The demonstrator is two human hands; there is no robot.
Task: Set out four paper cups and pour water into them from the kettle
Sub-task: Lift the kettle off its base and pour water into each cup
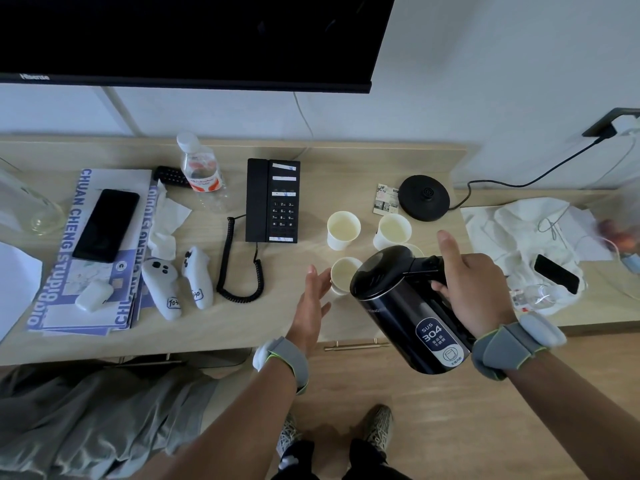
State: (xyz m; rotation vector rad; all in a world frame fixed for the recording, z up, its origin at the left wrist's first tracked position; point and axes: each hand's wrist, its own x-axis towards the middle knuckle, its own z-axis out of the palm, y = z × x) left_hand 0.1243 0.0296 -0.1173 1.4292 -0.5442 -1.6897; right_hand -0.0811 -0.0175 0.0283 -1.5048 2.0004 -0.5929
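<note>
right hand (474, 285): wrapped round the handle (424, 266), fingers curled under it, thumb sticking up off it

kettle (405, 306): up in the air and tipped. The lid end leans away from me and to my left, and the bottom end hangs out past the front edge of the desk (242, 323)

left hand (311, 299): open, fingers straight, holding nothing. The fingertips are right at the side of the near-left cup (touching or just short of it, honestly can't tell)

near-left cup (343, 271): upright, straight ahead of the lid end, right-hand part tucked behind the kettle

near-right cup (415, 249): mostly hidden behind the kettle, only a sliver of rim showing

far-left cup (343, 230) and far-right cup (393, 232): upright, side by side further back, between the desk phone (273, 200) and the kettle base (424, 197)

the bit that matters: the kettle's long axis points from my right wrist toward the near-left cup, so I reckon that's the one this pour is for. My left hand is the nearer one to steady it

water: no stream visible, the spout is hidden from here, and I can't tell how full any cup is

watch out: paper cups are light, so one nudge from the kettle body could tip the near pair
</note>
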